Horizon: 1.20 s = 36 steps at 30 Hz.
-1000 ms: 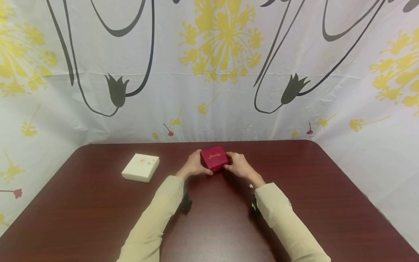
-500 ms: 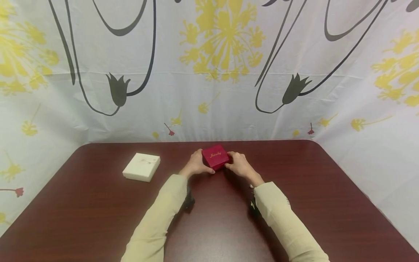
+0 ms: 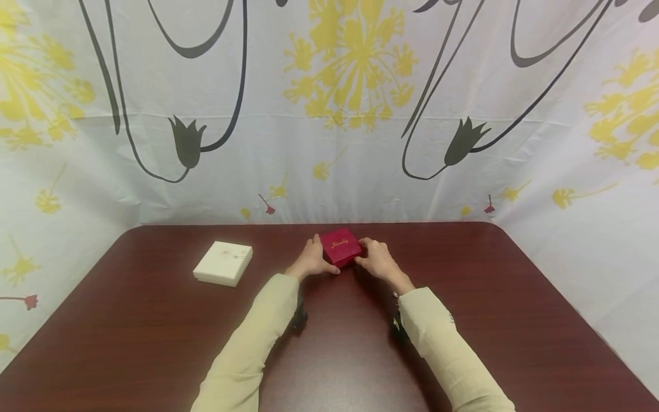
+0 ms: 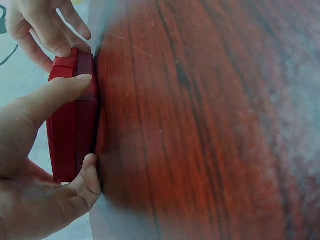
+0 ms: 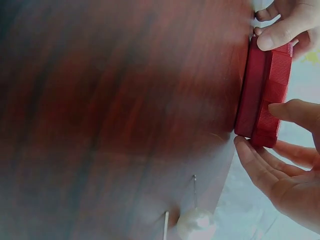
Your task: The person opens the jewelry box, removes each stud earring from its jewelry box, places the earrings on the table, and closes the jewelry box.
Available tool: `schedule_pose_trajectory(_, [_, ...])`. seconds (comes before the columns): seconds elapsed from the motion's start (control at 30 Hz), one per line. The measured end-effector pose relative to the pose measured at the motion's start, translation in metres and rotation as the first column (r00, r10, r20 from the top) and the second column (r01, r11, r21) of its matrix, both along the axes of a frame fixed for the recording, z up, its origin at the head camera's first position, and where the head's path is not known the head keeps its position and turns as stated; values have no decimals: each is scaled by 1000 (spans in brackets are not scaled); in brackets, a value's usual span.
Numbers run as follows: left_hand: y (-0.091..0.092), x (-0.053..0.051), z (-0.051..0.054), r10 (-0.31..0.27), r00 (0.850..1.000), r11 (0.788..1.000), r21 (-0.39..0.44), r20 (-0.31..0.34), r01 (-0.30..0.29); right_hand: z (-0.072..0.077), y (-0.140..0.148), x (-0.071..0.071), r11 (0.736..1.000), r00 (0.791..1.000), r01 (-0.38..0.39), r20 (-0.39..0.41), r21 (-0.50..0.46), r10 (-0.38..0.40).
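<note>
A red jewelry box (image 3: 341,245) with gold "Jewelry" lettering stands near the table's far edge, its lid on its base. My left hand (image 3: 310,260) grips its left side. The left thumb (image 4: 75,89) lies across the front, over the seam between lid and base. From the right, my right hand (image 3: 381,260) holds the box's other end. In the right wrist view the right thumb (image 5: 287,111) touches the ribbed lid, while fingers lie along the box's end. The inside of the box is hidden.
A white square box (image 3: 223,263) lies to the left on the brown table (image 3: 329,355). By the right wrist is a pearl piece (image 5: 196,225) with a thin pin, beside a small pale stick (image 5: 166,225). A patterned curtain (image 3: 288,143) hangs behind.
The red box and my left hand have shifted slightly to the right. My right hand has barely moved, and both hands keep their hold. The white box stays in place.
</note>
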<state>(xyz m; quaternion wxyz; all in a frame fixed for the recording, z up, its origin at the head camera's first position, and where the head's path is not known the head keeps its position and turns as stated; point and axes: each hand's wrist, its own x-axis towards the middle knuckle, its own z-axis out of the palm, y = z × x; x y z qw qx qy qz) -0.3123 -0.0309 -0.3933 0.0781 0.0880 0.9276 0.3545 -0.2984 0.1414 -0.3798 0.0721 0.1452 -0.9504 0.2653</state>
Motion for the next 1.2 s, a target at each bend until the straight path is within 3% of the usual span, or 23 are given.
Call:
schedule_pose_trajectory(0.17, [1,0,0,11,999,1000,9,41,-12,0,0,0,1000,1000,18,21,6,-18])
schedule_pose_trajectory(0.3, [0,2,3,19,999,1000,15,33,-19,1,0,1,1000,998,27,48,9,-27])
schedule_pose_trajectory(0.5, [-3,7,6,37,999,999,24,-22,-37,5,1,3,999,998,31,47,15,-31])
schedule_pose_trajectory(0.77, [-14,14,19,50,989,999,27,-136,-47,14,-1,10,1000,1000,-2,-1,31,2])
schedule_pose_trajectory(0.93, [-23,19,26,85,966,994,90,-245,-64,22,-10,17,1000,999,-26,-24,15,26])
schedule_pose_trajectory(1.2, [-40,33,25,152,902,976,205,-404,-73,26,-27,25,998,997,-61,-56,-25,59])
